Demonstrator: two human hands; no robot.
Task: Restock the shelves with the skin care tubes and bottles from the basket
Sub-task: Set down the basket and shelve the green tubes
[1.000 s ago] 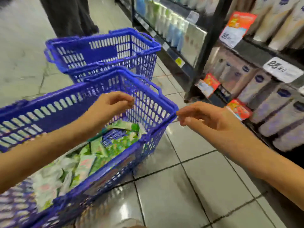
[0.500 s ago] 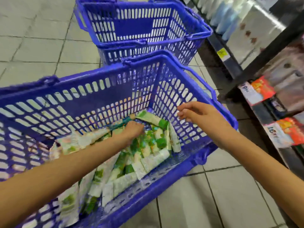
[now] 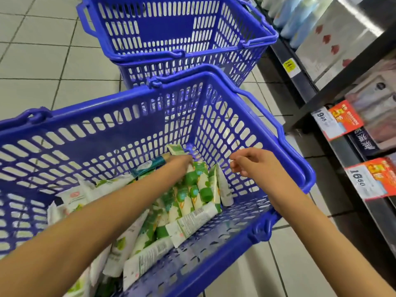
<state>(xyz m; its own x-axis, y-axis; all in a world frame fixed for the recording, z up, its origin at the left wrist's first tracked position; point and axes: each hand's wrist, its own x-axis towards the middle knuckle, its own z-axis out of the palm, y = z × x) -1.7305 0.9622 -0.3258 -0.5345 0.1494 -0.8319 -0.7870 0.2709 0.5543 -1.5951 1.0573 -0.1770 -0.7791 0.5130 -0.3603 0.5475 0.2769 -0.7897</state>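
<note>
Down inside the near basket, on its perforated floor, the skin care tubes lie in a loose heap, most of them white and green with green caps, crossing one another at different angles. The left hand is reaching deep into the far corner of this heap; its fingers are hidden among the tubes, so I cannot tell if its grip is already closed on one. The right hand hovers above the tubes near the right wall of the basket, its grip narrow, fingers half curled, and it holds nothing.

I judge that these tubes are light and soft in the body, with a smooth, probably slippery skin. A squeeze in the middle will dent them, and a tube may slide out of a weak hold. The cap end is stiffer, so the best place to take hold is near the cap or across the shoulder just beside it. Several can be gathered together if they lie parallel.

A second basket stands behind, and the shelves with price tags are at the right.
</note>
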